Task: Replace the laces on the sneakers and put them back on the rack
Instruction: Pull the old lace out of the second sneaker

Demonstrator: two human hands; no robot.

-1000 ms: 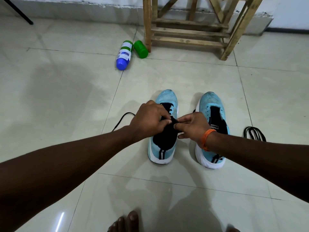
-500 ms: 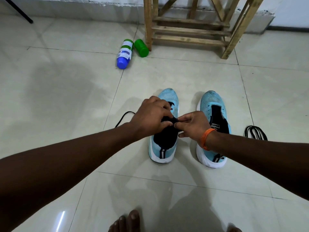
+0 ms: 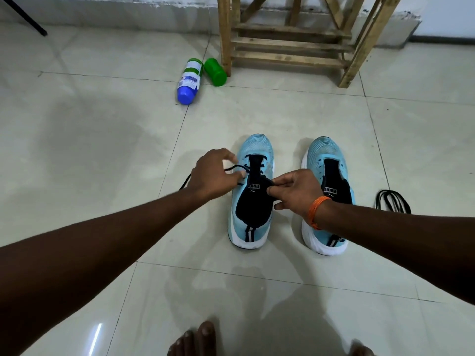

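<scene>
Left hand (image 3: 214, 173) pinches the black lace (image 3: 237, 167) sideways; right hand (image 3: 295, 190) pinches the left sneaker (image 3: 254, 147) at its tongue, mid-floor (image 3: 102, 155).

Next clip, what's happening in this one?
A person is threading a black lace into the left sneaker on the floor. The left hand pulls one end out sideways; the right hand pinches what looks like the other end over the tongue. Only the eyelets near the toe look laced. The right sneaker has no lace; a coiled lace lies beside it. Neither is on the wooden rack yet.
</scene>
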